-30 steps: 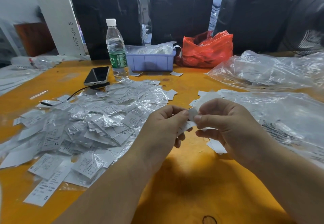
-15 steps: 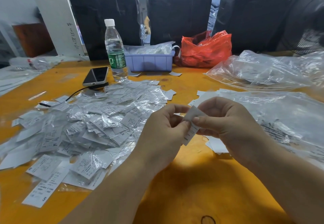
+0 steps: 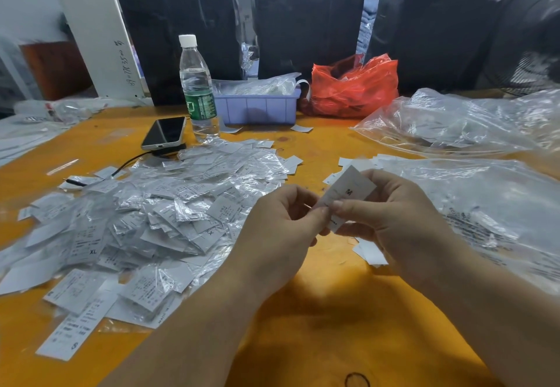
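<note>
Both hands pinch one white label (image 3: 351,188) above the orange table (image 3: 318,311)
Bagged tags (image 3: 157,214) heap at the left, clear bags (image 3: 485,204) lie at the right, and a bottle (image 3: 197,89) stands before dark panels; left hand (image 3: 281,235) and right hand (image 3: 394,220) clamp thumb and forefinger on the label's lower edge, and more of it shows than half a second ago, its printed face upturned

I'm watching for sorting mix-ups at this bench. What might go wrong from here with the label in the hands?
1. The label, marked S, is only pinched at its lower end between the left hand and right hand; it might slip onto the loose labels beneath.
2. The pile of bagged labels nearby shows an XL, so sizes could get mixed.
</note>
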